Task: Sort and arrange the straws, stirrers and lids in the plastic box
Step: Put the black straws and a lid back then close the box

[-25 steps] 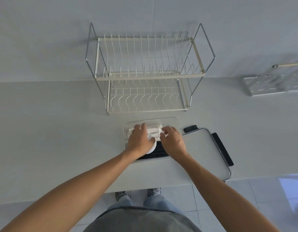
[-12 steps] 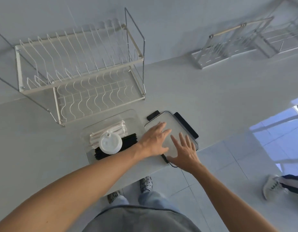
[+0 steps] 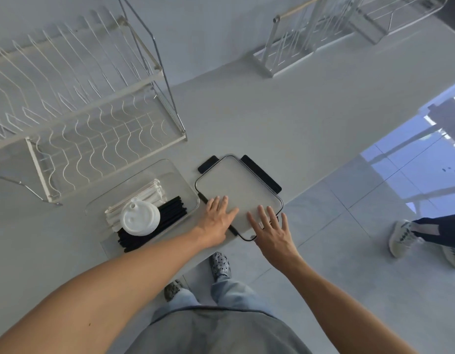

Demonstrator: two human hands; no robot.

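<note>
1. Hands: your left hand lies flat on the box cover, fingers spread wide, holding nothing; your right hand hovers at its near corner, fingers splayed, empty.
2. Plastic box sits open just left of the cover, frame centre-left; your left hand is the nearer one.
3. Long axes of box and cover run parallel, lower left to upper right.
4. Count: one white cup lid showing, perhaps a stack; wrapped straws and black stirrers in one bundle each, individual count not readable.
</note>
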